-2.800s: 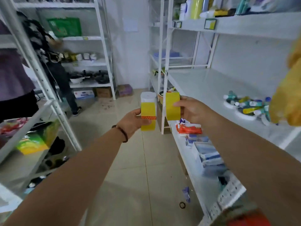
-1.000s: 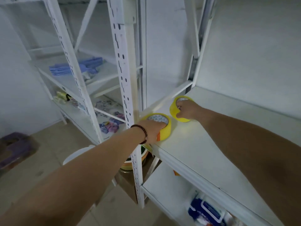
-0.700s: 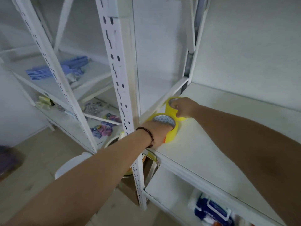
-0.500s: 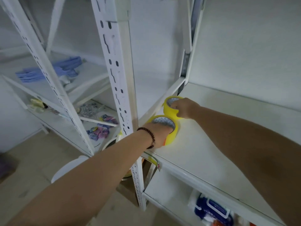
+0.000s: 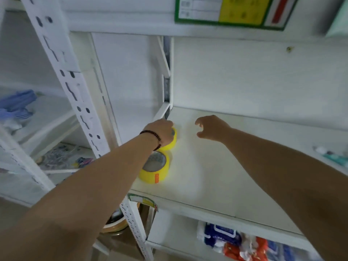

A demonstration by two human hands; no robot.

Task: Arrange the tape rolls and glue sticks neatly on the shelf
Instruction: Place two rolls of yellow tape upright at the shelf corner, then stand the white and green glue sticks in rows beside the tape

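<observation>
Left hand [image 5: 161, 130] gripping the rear yellow tape roll [image 5: 171, 140] by the shelf's [image 5: 216, 181] left edge, second roll [image 5: 155, 170] touching it in front, right hand [image 5: 211, 128] loosely spread, holding nothing.

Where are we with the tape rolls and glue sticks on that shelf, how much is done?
Done: two yellow tape rolls lie flat at the shelf's left end, the front roll free of both hands. In hand: the left hand rests on the back roll, near the corner; the right hand hovers open, holding nothing. Left: the glue sticks; only a few small items show at the far right, too blurred to identify.
</observation>
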